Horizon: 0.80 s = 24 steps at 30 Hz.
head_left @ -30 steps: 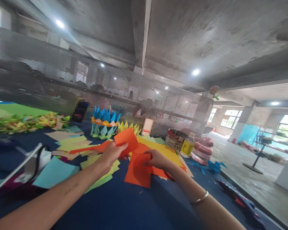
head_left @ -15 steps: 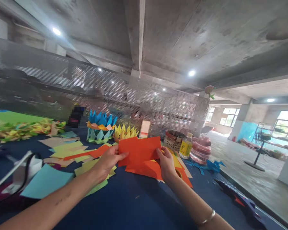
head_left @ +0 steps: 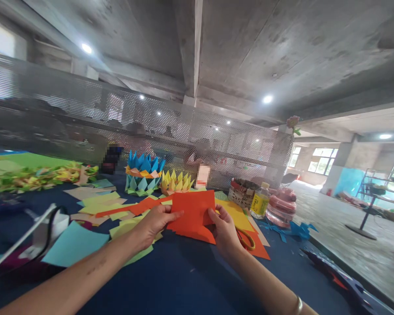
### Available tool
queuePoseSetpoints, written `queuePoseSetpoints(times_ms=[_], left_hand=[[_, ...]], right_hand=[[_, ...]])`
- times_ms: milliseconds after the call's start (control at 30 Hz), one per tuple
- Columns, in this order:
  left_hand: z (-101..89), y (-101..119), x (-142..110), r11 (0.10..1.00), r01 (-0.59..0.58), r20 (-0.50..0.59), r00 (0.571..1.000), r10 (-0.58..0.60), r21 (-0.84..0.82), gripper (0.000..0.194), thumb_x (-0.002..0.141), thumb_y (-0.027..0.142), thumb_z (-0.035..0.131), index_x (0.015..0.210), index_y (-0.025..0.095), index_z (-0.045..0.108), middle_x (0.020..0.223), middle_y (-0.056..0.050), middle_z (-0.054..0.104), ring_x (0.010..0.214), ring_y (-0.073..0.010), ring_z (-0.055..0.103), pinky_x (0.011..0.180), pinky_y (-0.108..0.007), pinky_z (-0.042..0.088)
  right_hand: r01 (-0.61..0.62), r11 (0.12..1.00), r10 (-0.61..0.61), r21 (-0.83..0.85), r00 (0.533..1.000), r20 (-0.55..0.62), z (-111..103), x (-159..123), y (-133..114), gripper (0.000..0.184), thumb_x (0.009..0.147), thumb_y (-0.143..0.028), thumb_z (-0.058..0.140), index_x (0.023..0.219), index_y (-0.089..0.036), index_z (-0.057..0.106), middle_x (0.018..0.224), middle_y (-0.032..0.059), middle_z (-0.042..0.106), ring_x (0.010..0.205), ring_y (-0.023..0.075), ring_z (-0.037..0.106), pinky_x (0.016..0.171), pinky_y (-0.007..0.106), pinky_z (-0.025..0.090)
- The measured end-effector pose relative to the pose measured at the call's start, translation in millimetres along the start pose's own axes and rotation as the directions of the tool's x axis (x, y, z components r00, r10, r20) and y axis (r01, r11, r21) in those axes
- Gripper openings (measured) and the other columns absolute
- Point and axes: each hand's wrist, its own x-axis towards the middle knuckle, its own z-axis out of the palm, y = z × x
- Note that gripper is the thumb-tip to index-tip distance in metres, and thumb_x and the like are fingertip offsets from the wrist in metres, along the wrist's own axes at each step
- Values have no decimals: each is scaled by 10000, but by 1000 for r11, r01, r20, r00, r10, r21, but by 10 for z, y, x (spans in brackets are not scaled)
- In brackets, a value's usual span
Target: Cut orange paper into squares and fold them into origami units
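An orange-red sheet of paper [head_left: 193, 210] is held up in front of me over the table. My left hand [head_left: 155, 225] pinches its left edge, thumb on the near face. At the right edge, my right hand [head_left: 226, 229] grips it between thumb and fingers. More orange-red paper [head_left: 197, 234] shows just below the held sheet; whether the pieces are joined I cannot tell. Beside my right wrist lie scissors with yellow handles [head_left: 248, 240], partly hidden. Yellow paper [head_left: 238, 214] is spread behind my right hand, and yellow-green sheets [head_left: 118, 229] lie past my left forearm.
Folded-paper crowns, blue [head_left: 144, 164] and yellow [head_left: 177, 181], stand behind the sheet. A woven basket [head_left: 241, 192], a yellow-labelled bottle [head_left: 260, 200] and a pink jug [head_left: 281, 208] are at right. Light-blue paper [head_left: 75, 245] lies left. A perforated metal screen [head_left: 249, 148] borders the back.
My hands are closer together, and the orange-red sheet between them looks narrower. The scissors' yellow handles show more beside my right wrist. The whole view has shifted slightly.
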Motion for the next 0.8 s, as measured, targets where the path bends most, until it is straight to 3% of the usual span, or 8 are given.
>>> queuePoseSetpoints(times_ms=[133, 267, 500, 667, 800], left_hand=[[-1, 6, -8, 998, 32, 4, 999, -31, -53, 216, 634, 248, 843, 772, 131, 725, 724, -66, 774, 610, -167, 705, 573, -228, 520], [7, -6, 11, 993, 20, 19, 1000, -18, -119, 154, 711, 231, 777, 823, 145, 715, 769, -70, 781, 656, -184, 723, 639, -255, 543], [7, -64, 36, 984, -9, 3, 1000, 10, -180, 240, 710, 269, 770, 904, 154, 689, 822, -79, 782, 759, -224, 738, 679, -287, 529], [8, -66, 28, 983, -25, -27, 999, 20, -182, 337, 661, 315, 799, 943, 170, 682, 886, -66, 781, 878, -242, 726, 723, -287, 500], [29, -25, 10, 979, -15, -22, 1000, 10, -202, 291, 674, 321, 775, 893, 157, 674, 855, -74, 775, 837, -241, 725, 704, -291, 498]], right_hand=[[-14, 1000, 13, 8, 1000, 27, 28, -44, -3, 525, 541, -400, 880, 906, -206, 557, 763, -5, 735, 607, 148, 667, 552, 241, 525], [-30, 999, 29, 22, 998, 62, 66, -98, 10, 520, 552, -383, 877, 939, -212, 574, 815, 10, 742, 690, 181, 697, 632, 282, 553], [-33, 999, 29, 25, 988, 152, 132, -166, 14, 436, 609, -361, 839, 964, -216, 630, 951, 52, 752, 884, 243, 712, 774, 351, 569], [-54, 998, 60, -34, 974, 217, 162, -170, 39, 378, 611, -369, 822, 917, -198, 680, 937, 72, 753, 879, 273, 714, 758, 376, 572], [-64, 997, 70, -38, 975, 213, 165, -168, 49, 366, 611, -379, 823, 894, -189, 689, 908, 77, 754, 860, 276, 717, 752, 383, 573]])
